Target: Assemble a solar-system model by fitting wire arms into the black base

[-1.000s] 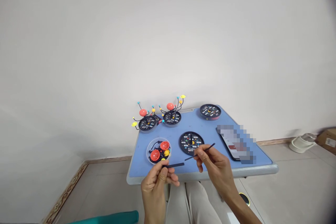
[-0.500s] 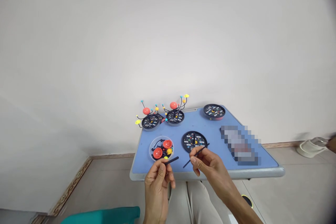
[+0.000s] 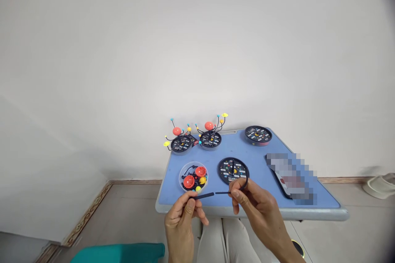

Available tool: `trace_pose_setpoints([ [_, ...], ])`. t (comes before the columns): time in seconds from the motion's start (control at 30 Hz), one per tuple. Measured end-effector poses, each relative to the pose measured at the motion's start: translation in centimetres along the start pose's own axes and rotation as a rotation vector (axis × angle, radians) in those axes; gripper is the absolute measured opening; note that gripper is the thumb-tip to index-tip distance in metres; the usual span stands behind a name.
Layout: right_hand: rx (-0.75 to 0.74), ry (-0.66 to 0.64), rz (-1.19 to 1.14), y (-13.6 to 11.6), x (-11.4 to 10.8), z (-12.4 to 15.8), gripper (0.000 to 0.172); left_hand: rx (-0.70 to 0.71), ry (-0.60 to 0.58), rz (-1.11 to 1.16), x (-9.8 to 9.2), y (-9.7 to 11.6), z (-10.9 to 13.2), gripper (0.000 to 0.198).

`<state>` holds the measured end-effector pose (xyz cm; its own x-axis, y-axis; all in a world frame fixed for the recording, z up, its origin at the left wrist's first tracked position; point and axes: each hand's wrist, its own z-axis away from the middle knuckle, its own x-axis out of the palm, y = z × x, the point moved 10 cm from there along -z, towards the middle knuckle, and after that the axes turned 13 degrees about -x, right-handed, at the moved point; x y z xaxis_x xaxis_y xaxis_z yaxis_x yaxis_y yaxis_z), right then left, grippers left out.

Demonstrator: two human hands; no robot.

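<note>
My left hand [image 3: 182, 220] pinches a short black tube [image 3: 205, 195] between thumb and fingers, its free end pointing right. My right hand [image 3: 256, 205] is closed on a thin black curved rod [image 3: 222, 192]. The rod's straight tip lines up with the tube's end, a small gap apart as far as I can see. Behind my right hand lies a round black base [image 3: 224, 172] printed with planets, a black post [image 3: 233, 167] upright at its middle. Behind my left hand, a clear bowl [image 3: 181, 181] holds red half-spheres [image 3: 189, 181], yellow and orange balls and black parts.
Two planet models [image 3: 177, 131] [image 3: 209, 126] with coloured balls on curved arms stand at the back left of the blue table [image 3: 212, 158]. A round planet-printed case [image 3: 258, 135] sits at the back right. A blurred-out flat black-edged object [image 3: 279, 181] lies at the right.
My right hand has turned the rod from a slant to level, bringing its tip up to the tube's end. The tube in my left hand has become more level. The view has shifted slightly.
</note>
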<state>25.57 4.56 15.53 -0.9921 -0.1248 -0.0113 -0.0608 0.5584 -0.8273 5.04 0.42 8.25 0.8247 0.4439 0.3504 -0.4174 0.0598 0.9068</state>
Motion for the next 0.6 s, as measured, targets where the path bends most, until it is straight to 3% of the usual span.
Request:
trace_pose_setpoints([
  [0.33, -0.038, -0.070, 0.088, 0.3, 0.0, 0.4, 0.027, 0.043, -0.015, -0.060, 0.2, -0.1, -0.2, 0.036],
  [0.6, 0.028, -0.120, 0.012, 1.2, -0.5, -0.3, 0.033, 0.233, -0.005, -0.289, 0.5, 1.8, 1.1, 0.026],
])
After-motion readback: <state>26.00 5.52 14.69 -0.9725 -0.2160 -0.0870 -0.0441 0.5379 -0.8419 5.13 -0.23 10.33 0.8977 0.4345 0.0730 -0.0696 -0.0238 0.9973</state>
